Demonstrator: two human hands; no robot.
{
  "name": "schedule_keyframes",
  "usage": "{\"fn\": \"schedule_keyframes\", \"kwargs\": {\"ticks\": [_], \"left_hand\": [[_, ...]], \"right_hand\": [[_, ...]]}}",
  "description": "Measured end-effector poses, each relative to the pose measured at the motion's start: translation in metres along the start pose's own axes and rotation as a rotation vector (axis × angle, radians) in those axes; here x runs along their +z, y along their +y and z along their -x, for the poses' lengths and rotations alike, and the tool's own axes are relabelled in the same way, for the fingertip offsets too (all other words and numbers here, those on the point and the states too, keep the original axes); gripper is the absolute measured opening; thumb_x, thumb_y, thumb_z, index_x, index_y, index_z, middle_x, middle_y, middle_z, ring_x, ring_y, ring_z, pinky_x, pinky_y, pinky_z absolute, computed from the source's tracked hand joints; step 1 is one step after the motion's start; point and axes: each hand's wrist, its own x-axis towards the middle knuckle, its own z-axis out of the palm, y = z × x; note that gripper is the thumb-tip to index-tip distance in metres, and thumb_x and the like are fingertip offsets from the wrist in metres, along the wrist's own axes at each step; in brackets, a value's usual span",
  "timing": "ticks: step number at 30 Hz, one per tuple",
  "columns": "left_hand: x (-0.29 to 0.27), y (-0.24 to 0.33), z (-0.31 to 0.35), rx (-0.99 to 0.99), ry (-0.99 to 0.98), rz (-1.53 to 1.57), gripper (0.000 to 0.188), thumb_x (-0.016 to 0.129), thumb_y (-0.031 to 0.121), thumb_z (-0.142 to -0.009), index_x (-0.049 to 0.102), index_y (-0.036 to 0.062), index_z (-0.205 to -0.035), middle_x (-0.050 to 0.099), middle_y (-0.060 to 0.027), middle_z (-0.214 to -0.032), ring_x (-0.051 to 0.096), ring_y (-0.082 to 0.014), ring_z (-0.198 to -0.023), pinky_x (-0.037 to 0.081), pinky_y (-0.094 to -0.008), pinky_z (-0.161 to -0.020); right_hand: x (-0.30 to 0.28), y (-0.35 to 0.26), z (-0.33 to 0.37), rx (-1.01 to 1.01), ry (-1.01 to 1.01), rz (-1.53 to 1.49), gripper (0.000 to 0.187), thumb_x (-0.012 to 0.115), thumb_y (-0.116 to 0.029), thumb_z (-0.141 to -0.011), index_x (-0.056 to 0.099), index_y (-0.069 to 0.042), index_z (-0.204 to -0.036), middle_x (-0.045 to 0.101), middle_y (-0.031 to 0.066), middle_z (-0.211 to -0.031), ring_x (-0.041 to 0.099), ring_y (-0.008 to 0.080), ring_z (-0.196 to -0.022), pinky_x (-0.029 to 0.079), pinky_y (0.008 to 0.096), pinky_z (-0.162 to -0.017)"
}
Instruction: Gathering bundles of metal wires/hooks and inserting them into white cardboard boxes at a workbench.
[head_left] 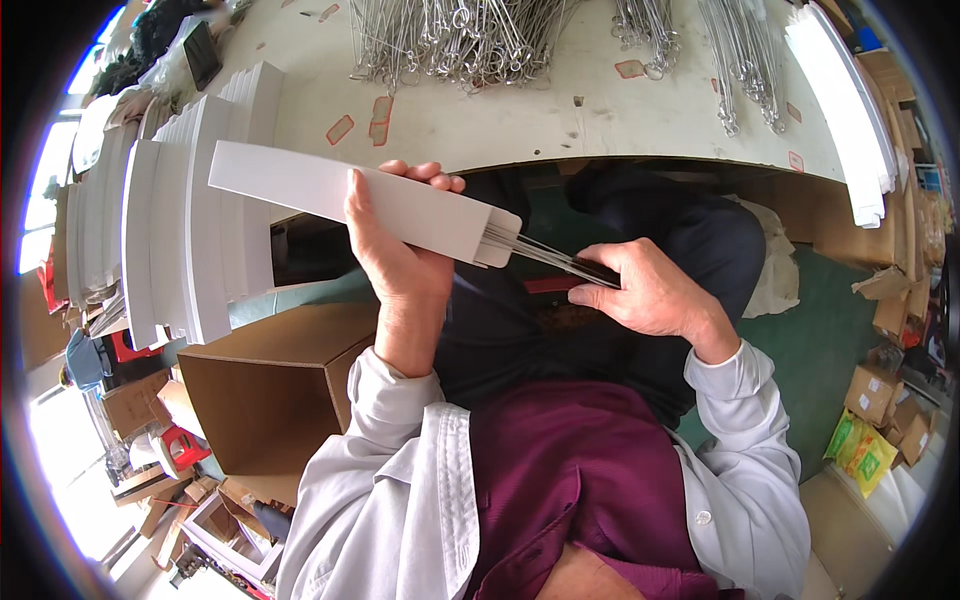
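A long white carton [350,205] lies across my left hand [395,245], its fingers wrapped round the middle. The carton's right end stands open with a flap out. From that end runs a bundle of thin metal rods [540,252], partly inside the carton. My right hand [650,290] pinches the outer end of the rods between thumb and fingers, where a dark part shows. How far the rods reach inside is hidden by the carton walls.
On the pale table [480,130] lie heaps of looped metal rods [470,40] and another bunch [745,60]. White cartons [200,210] stand stacked at left, more flat white pieces [845,110] at right. An open brown box [280,390] sits below my left forearm.
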Motion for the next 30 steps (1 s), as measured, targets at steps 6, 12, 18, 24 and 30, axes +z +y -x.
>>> {"fn": "schedule_keyframes", "kwargs": {"ticks": [6, 12, 18, 24, 30], "left_hand": [[0.013, -0.032, 0.023, -0.097, -0.073, -0.125, 0.048, 0.053, 0.048, -0.105, 0.058, 0.0011, -0.108, 0.067, -0.0191, -0.097, 0.065, -0.032, -0.089, 0.053, -0.0518, -0.096], [0.015, -0.038, 0.032, -0.066, -0.122, -0.19, 0.05, 0.048, 0.05, -0.107, 0.057, 0.001, -0.113, 0.07, -0.0205, -0.104, 0.067, -0.0358, -0.099, 0.053, -0.0519, -0.098], [0.015, -0.035, 0.05, -0.184, -0.176, -0.404, 0.057, 0.047, 0.052, -0.107, 0.054, -0.001, -0.126, 0.069, -0.0199, -0.11, 0.065, -0.031, -0.107, 0.053, -0.0459, -0.098], [0.01, 0.026, 0.086, -0.146, -0.677, -1.35, 0.026, 0.075, 0.013, -0.091, 0.067, -0.0021, -0.111, 0.073, -0.0142, -0.099, 0.072, -0.0248, -0.092, 0.057, -0.0337, -0.083], [0.054, 0.053, 0.082, 0.696, -1.069, -1.911, 0.074, 0.086, 0.014, -0.071, 0.057, -0.0005, -0.136, 0.061, -0.022, -0.132, 0.058, -0.0428, -0.123, 0.047, -0.0516, -0.104]], "right_hand": [[0.018, -0.009, -0.014, -0.243, 0.241, -0.063, 0.058, 0.086, -0.025, -0.084, 0.061, 0.005, -0.126, 0.072, 0.027, -0.093, 0.074, 0.0411, -0.089, 0.057, 0.0391, -0.077], [0.007, -0.011, -0.013, -0.237, 0.23, -0.392, 0.066, 0.082, -0.04, -0.089, 0.06, 0.009, -0.128, 0.073, 0.0193, -0.097, 0.073, 0.0247, -0.09, 0.057, 0.035, -0.078], [0.031, -0.004, -0.022, -0.215, 0.381, -0.35, 0.047, 0.082, -0.036, -0.09, 0.069, 0.007, -0.103, 0.073, 0.0223, -0.081, 0.077, 0.0283, -0.075, 0.057, 0.037, -0.063], [0.002, 0.006, -0.003, -0.228, 0.352, -0.208, 0.042, 0.084, -0.036, -0.088, 0.07, 0.003, -0.09, 0.074, 0.0148, -0.076, 0.071, 0.0145, -0.065, 0.054, 0.0312, -0.058], [-0.002, 0.004, 0.006, -0.123, 0.186, -0.173, 0.05, 0.086, -0.043, -0.085, 0.07, 0.004, -0.092, 0.073, 0.0161, -0.074, 0.071, 0.0173, -0.066, 0.053, 0.033, -0.059]]}}
